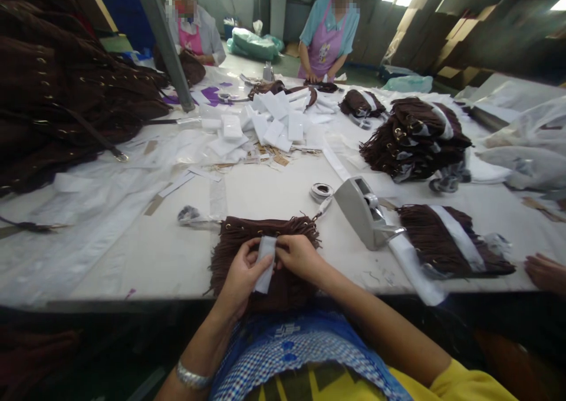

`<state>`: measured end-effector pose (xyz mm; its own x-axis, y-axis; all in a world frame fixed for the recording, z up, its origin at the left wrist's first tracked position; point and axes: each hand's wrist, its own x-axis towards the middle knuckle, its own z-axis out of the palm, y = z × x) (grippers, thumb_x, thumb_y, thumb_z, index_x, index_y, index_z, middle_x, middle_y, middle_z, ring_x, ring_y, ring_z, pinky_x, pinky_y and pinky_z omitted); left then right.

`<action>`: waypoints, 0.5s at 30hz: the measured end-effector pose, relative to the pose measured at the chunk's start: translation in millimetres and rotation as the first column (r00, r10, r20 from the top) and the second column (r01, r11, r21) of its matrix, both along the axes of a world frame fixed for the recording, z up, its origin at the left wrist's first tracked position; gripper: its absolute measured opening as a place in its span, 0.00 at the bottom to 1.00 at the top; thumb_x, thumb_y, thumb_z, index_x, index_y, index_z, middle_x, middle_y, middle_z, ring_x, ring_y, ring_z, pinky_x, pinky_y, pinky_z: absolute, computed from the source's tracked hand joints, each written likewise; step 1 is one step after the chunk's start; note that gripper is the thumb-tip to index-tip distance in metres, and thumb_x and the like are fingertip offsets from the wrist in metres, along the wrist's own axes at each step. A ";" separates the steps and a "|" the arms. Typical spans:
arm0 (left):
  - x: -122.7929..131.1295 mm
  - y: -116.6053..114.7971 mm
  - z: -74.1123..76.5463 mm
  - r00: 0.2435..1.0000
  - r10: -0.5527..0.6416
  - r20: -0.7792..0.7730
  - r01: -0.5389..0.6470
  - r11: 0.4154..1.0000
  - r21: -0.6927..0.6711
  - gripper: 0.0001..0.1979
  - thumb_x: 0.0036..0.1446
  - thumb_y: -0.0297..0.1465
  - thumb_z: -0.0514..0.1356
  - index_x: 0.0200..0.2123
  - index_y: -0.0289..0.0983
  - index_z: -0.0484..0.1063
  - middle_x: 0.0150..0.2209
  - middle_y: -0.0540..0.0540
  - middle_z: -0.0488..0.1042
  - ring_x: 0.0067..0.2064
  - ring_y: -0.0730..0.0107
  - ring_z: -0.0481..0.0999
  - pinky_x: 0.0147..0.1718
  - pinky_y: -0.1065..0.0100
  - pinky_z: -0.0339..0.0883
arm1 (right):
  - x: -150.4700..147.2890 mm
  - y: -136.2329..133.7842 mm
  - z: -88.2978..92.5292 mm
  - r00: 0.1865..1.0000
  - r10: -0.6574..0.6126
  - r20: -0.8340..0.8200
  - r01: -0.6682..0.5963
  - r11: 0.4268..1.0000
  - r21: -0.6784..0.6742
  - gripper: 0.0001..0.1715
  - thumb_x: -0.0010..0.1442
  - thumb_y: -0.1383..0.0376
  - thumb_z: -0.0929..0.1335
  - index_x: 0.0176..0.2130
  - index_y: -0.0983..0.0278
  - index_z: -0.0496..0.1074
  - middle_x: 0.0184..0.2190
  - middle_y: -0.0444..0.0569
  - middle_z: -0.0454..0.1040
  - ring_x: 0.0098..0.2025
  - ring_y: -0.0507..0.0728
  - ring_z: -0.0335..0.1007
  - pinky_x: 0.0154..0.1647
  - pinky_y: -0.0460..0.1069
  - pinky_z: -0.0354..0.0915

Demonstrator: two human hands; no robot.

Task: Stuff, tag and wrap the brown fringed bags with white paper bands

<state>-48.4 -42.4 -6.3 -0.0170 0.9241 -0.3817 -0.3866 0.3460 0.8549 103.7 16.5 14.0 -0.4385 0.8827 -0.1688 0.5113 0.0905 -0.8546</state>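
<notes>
A dark brown fringed bag (247, 229) lies at the table's near edge in front of me, gold eyelets along its top. Over its middle, my left hand (241, 271) pinches a white strip of wrapping (266, 265), thumb on top. My right hand (298, 256) is closed at the strip's right upper edge; what its fingertips grip is hidden. The bag's wrapped strap (322, 193) lies coiled beyond its right corner. Another wrapped end (189, 214) sticks out to the left.
A grey tape dispenser (360, 212) stands right of the bag. Beyond it lie a banded fringed bag (424, 236) and a bag stack (411, 135). White packets (274, 121) pile mid-table. Brown bags (57, 94) heap left. Two people work opposite; another person's hand (546, 271) rests right.
</notes>
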 end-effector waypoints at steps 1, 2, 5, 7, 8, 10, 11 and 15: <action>-0.1 0.2 0.3 1.000 0.005 -0.004 -0.005 1.000 -0.003 0.33 0.47 0.38 0.72 0.53 0.35 0.65 0.35 0.45 0.79 0.33 0.69 0.78 0.32 0.71 0.71 | 5.0 -4.4 4.0 1.000 -0.005 0.021 0.003 0.996 0.089 0.09 0.59 0.72 0.66 0.33 0.64 0.76 0.24 0.44 0.77 0.27 0.53 0.74 0.30 0.45 0.66; -0.2 0.5 0.8 1.000 0.003 -0.008 -0.003 1.000 -0.007 0.30 0.47 0.38 0.71 0.51 0.34 0.67 0.36 0.45 0.79 0.33 0.70 0.78 0.33 0.72 0.71 | 9.8 -10.0 7.8 0.999 -0.020 0.045 0.012 0.982 0.186 0.08 0.60 0.71 0.66 0.37 0.63 0.76 0.28 0.46 0.78 0.31 0.54 0.75 0.35 0.46 0.66; 0.1 1.8 2.7 1.000 -0.021 -0.012 0.020 1.000 -0.011 0.23 0.48 0.38 0.70 0.45 0.33 0.72 0.37 0.44 0.78 0.35 0.70 0.77 0.34 0.72 0.71 | 18.8 -31.2 15.5 0.994 -0.058 0.098 0.026 0.953 0.302 0.05 0.62 0.65 0.69 0.37 0.62 0.77 0.33 0.47 0.79 0.35 0.54 0.73 0.39 0.47 0.64; 1.1 2.8 4.3 1.000 -0.024 -0.014 0.023 1.000 -0.020 0.21 0.48 0.38 0.70 0.41 0.33 0.73 0.35 0.45 0.77 0.34 0.70 0.76 0.33 0.72 0.71 | 18.4 -43.6 15.7 0.994 -0.028 0.101 0.008 0.981 0.192 0.09 0.61 0.60 0.69 0.34 0.62 0.76 0.30 0.45 0.78 0.30 0.52 0.71 0.33 0.46 0.62; 1.9 3.3 5.1 1.000 -0.019 -0.017 0.019 0.999 -0.026 0.20 0.48 0.38 0.70 0.40 0.33 0.72 0.34 0.46 0.77 0.33 0.70 0.76 0.32 0.71 0.71 | 16.7 -47.8 14.5 0.995 -0.011 0.099 -0.002 0.992 0.128 0.11 0.61 0.58 0.70 0.33 0.62 0.76 0.28 0.44 0.78 0.28 0.51 0.70 0.31 0.45 0.60; 4.3 3.8 6.7 0.999 -0.011 -0.032 0.010 0.999 -0.032 0.19 0.47 0.39 0.70 0.38 0.33 0.72 0.31 0.48 0.76 0.31 0.71 0.75 0.31 0.71 0.70 | 11.8 -52.2 11.0 0.994 0.005 0.107 -0.011 0.998 0.054 0.13 0.60 0.56 0.70 0.31 0.62 0.76 0.27 0.43 0.78 0.26 0.51 0.69 0.28 0.45 0.57; 5.7 3.7 7.4 0.999 -0.005 -0.045 0.004 1.000 -0.028 0.19 0.47 0.39 0.70 0.38 0.33 0.72 0.31 0.48 0.76 0.31 0.71 0.75 0.31 0.71 0.70 | 9.2 -52.8 9.2 0.992 0.003 0.124 -0.009 0.999 0.049 0.13 0.60 0.56 0.70 0.30 0.62 0.76 0.26 0.43 0.78 0.26 0.51 0.69 0.27 0.45 0.56; 11.7 1.5 7.4 0.991 0.045 -0.123 -0.043 0.999 0.015 0.20 0.47 0.39 0.70 0.39 0.34 0.72 0.33 0.49 0.76 0.33 0.72 0.74 0.33 0.73 0.68 | 2.3 -54.5 5.6 0.981 -0.031 0.190 0.000 0.986 0.166 0.09 0.57 0.62 0.70 0.27 0.63 0.73 0.25 0.43 0.76 0.26 0.50 0.67 0.27 0.45 0.52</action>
<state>-36.6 -40.9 1.2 -0.1038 0.9261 -0.3626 -0.2926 0.3200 0.9011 106.0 -38.1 19.5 -0.3982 0.9118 -0.1003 0.6659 0.2121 -0.7152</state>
